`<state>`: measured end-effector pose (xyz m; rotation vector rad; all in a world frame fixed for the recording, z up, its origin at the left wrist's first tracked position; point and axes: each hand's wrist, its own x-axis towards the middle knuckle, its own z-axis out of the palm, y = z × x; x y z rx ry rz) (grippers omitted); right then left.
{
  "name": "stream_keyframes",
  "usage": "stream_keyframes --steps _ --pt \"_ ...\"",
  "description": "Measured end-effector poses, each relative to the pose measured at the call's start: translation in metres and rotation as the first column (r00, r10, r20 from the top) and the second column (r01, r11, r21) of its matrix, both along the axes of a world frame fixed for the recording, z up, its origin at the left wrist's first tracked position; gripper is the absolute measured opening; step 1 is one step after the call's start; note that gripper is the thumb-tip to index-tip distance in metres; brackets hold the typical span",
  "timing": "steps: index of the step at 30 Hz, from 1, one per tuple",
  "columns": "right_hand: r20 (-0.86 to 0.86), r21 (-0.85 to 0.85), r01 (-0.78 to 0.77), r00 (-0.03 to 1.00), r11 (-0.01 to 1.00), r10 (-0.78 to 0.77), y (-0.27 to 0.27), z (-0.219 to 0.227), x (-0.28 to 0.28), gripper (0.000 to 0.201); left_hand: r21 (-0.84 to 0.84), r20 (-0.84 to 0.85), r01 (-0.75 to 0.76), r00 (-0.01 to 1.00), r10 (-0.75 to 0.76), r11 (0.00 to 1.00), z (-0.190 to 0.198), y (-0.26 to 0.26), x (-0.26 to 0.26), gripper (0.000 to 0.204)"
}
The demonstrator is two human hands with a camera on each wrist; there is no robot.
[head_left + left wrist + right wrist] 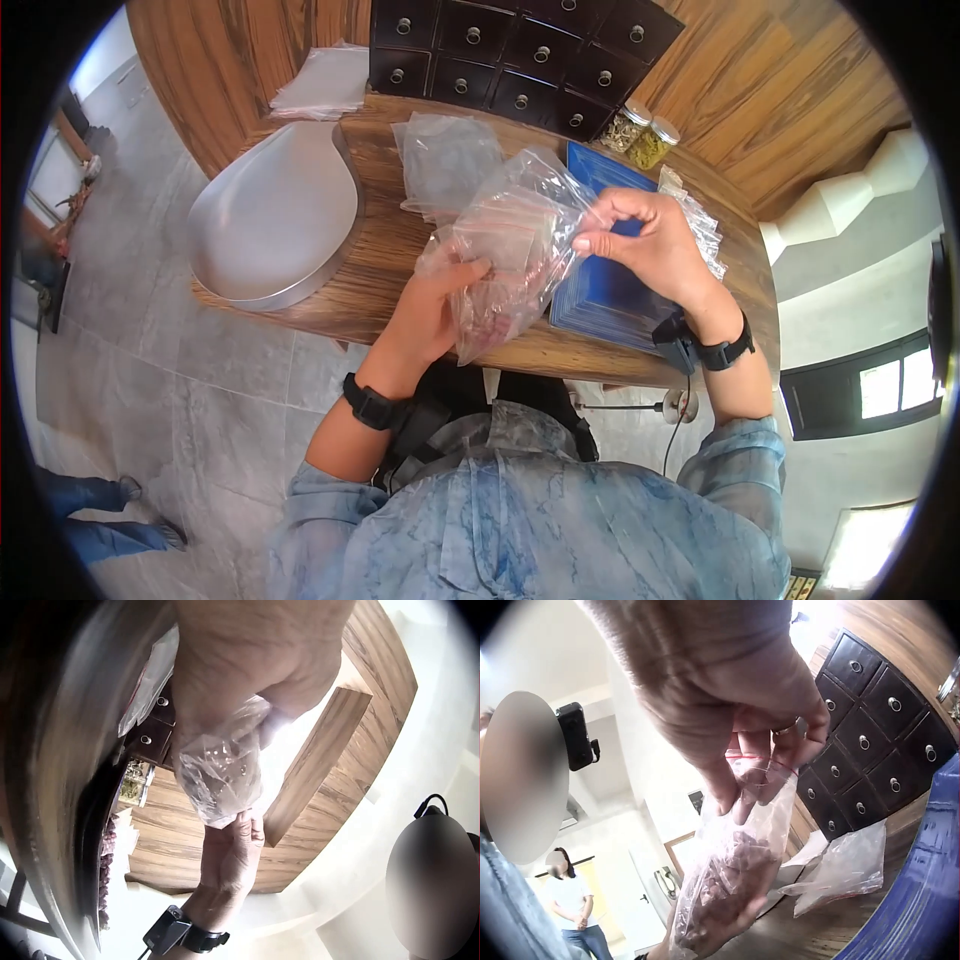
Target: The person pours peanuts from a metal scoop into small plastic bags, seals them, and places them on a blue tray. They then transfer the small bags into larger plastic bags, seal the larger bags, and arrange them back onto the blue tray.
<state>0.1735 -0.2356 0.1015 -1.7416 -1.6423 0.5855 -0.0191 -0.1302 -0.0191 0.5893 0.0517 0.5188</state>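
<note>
We see a clear plastic bag [515, 225] held in the air between the two hands, above the near edge of the wooden table [375, 262]. The left hand [438, 290] holds it from the left side, with the thumb on its face and the other fingers behind. The right hand [652, 243] pinches the upper part of the bag between thumb and fingers, near the red line. From our view we cannot say with certainty if the reddish colour is some content or the palm seen through the plastic.

Under the right hand lies a blue tray [605, 295], which reaches toward the near edge. A flat clear bag [455, 155] rests nearer to the far edge, before the dark drawer cabinet [500, 60]. On the left end of the table stands a silver tray [280, 210].
</note>
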Motion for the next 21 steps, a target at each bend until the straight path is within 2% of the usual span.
stream_keyframes --steps 1,4,7,10,13,16,17,19,20,21 --pt "0.04 -0.018 -0.016 0.999 1.0 0.017 0.006 -0.002 0.004 0.01 -0.065 0.028 0.012 1.0 -0.01 0.998 0.003 0.002 0.001 0.047" --pt "0.137 -0.092 -0.046 0.989 0.995 0.058 0.031 -0.027 0.019 0.007 0.054 -0.154 -0.039 0.987 0.046 0.998 -0.013 0.02 0.003 0.046" --pt "0.221 -0.139 -0.066 0.971 0.988 0.096 0.055 -0.051 0.038 0.007 0.284 -0.343 -0.262 0.87 0.353 0.922 -0.029 0.033 -0.003 0.046" --pt "0.273 -0.153 -0.085 0.954 0.985 0.125 0.069 -0.065 0.053 0.013 0.486 -0.371 -0.302 0.778 0.507 0.82 -0.022 0.033 -0.014 0.046" --pt "0.268 -0.169 -0.118 0.95 0.979 0.161 0.069 -0.044 0.046 0.01 0.634 -0.336 -0.274 0.745 0.577 0.723 -0.015 0.039 -0.015 0.045" --pt "0.314 -0.176 -0.09 0.939 0.98 0.142 0.069 -0.045 0.057 0.013 0.922 -0.249 -0.054 0.672 0.697 0.383 0.012 0.058 -0.001 0.042" --pt "0.302 -0.132 -0.122 0.94 0.984 0.157 0.069 -0.051 0.063 0.016 0.942 -0.254 0.007 0.668 0.7 0.335 0.023 0.065 0.009 0.042" --pt "0.282 -0.263 -0.068 0.949 0.962 0.144 0.074 -0.053 0.075 0.018 0.964 -0.26 0.133 0.656 0.708 0.231 0.044 0.082 0.034 0.042" --pt "0.271 -0.33 -0.046 0.952 0.943 0.141 0.075 -0.054 0.077 0.02 0.922 -0.384 0.228 0.643 0.662 0.313 0.049 0.095 0.05 0.042" --pt "0.145 -0.361 -0.038 0.985 0.932 0.096 0.073 -0.055 0.076 0.02 0.864 -0.501 0.32 0.617 0.606 0.388 0.053 0.108 0.068 0.043"
